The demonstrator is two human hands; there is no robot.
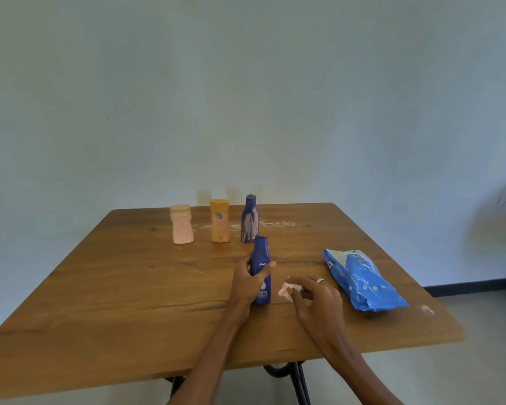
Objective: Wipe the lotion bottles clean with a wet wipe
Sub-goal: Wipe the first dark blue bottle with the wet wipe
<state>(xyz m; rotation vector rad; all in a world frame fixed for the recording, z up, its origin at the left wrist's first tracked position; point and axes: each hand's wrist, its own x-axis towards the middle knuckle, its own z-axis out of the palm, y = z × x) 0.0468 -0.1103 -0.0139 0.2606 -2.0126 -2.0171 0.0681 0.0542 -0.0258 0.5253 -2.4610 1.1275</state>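
**Wooden table, 4 bottles: roughly 1 in hand, 3 waiting**

Wooden table (129, 282) against a plain pale wall. 4 lotion bottles on it, all upright.

- Left hand (247, 283) is wrapped around the blue bottle (261, 268) near the table's middle, thumb across the label. Bottle base looks to be on the tabletop; can't confirm contact.
- Right hand (316, 296) pinches a crumpled wet wipe (287, 289) in its fingertips, just beside the held bottle, not touching it. Wipe shows a pinkish tinge, so my guess is it has picked something up.
- Blue wipe pack (362, 280) lies flat to the right, apart from both hands.

Back row, left to right:
- pink bottle (182, 225): no obvious smears, but too small to judge.
- yellow bottle (220, 221): pale patch on the front, could be residue or label.
- dark blue bottle (250, 219): clear pale streaks down its side. Dirty.

White smears on the tabletop behind the back row.

Status estimate: held bottle looks clean on the visible face, its back is hidden. At least 1 of the other 3 still needs wiping, probably all 3. Early stage, call it 1 of 4.
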